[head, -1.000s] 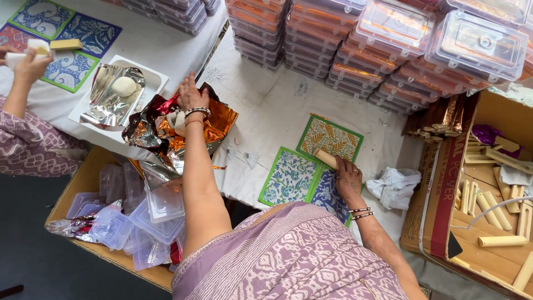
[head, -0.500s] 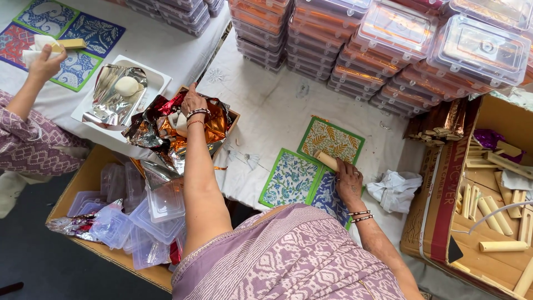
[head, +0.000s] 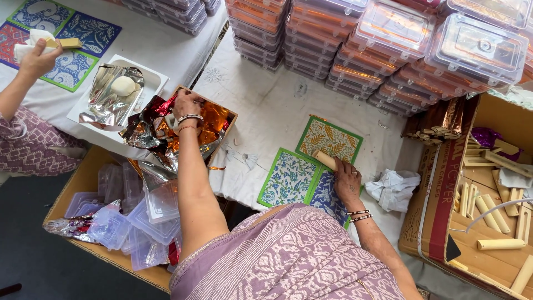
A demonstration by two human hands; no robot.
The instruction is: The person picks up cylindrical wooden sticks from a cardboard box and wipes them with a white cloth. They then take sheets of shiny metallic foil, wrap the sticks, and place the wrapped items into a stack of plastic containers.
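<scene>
Her left hand (head: 186, 106) was curled into the crinkled foil sheets (head: 161, 133) at ten o'clock, its grip pinching foil. Her right hand (head: 347, 180) lay flat, fingers spread, pressing one wooden stick (head: 325, 159) onto three patterned cards (head: 288, 178) on the desk (head: 266, 105).

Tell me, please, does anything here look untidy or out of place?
Yes. The foil sheets under the left hand lie crumpled in a heap, and loose clear tubs are jumbled in the cardboard box below the table. Nothing looks spilled.
</scene>
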